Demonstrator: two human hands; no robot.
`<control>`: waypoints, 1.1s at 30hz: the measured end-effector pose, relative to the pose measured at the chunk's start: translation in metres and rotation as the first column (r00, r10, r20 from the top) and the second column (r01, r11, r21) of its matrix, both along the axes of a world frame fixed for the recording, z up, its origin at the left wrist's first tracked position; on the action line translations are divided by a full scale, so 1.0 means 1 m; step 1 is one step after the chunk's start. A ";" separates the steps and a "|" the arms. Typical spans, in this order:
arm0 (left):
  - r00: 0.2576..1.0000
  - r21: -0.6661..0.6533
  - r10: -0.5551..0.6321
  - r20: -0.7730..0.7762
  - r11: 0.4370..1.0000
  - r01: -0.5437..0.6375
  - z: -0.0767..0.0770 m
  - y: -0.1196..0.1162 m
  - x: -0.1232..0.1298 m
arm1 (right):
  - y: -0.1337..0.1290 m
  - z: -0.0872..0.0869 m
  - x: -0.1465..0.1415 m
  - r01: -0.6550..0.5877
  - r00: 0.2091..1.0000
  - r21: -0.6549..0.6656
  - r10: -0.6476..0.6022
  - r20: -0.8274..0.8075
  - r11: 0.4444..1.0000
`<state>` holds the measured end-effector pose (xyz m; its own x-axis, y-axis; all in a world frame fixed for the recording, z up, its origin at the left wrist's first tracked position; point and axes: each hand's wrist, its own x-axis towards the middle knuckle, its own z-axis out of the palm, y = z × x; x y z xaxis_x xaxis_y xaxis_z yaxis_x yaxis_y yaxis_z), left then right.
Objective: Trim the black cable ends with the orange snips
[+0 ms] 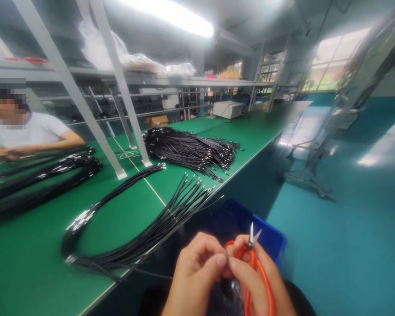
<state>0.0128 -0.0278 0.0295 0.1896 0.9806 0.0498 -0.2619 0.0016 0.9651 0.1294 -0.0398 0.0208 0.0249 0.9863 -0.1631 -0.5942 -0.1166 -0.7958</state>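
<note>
Low in the head view, my left hand (200, 267) and my right hand (255, 274) meet at their fingertips. The left thumb and forefinger pinch something too small to make out. Orange-handled scissors (259, 276) rest in my right hand, their short blades apart and pointing up, while its thumb and forefinger also pinch beside the left fingertips. On the green table (125, 224) to the left lies a curved bundle of black cables (145, 239), tied at spots, its loose ends fanned near the table edge.
A larger pile of black cables (191, 149) lies farther back, near a white box-shaped device (228, 109). Metal shelf posts (121, 83) rise from the table. Below the edge stands a blue bin (270, 235). At left, a person (36, 129) sits behind more coiled cables (42, 180).
</note>
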 end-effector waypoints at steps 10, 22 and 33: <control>0.974 -0.197 -0.117 0.196 0.968 0.156 0.004 0.005 -0.003 | 0.005 -0.017 0.003 -0.152 0.959 -0.039 0.138 -0.247 0.988; 0.990 -0.093 0.027 0.140 0.996 -0.014 -0.006 0.002 0.006 | 0.004 -0.003 0.002 -0.017 0.987 -0.042 0.010 -0.160 0.999; 0.678 0.654 0.571 -0.463 0.736 -0.174 -0.010 -0.005 -0.011 | 0.008 0.004 -0.001 0.041 0.983 -0.107 -0.059 -0.171 0.993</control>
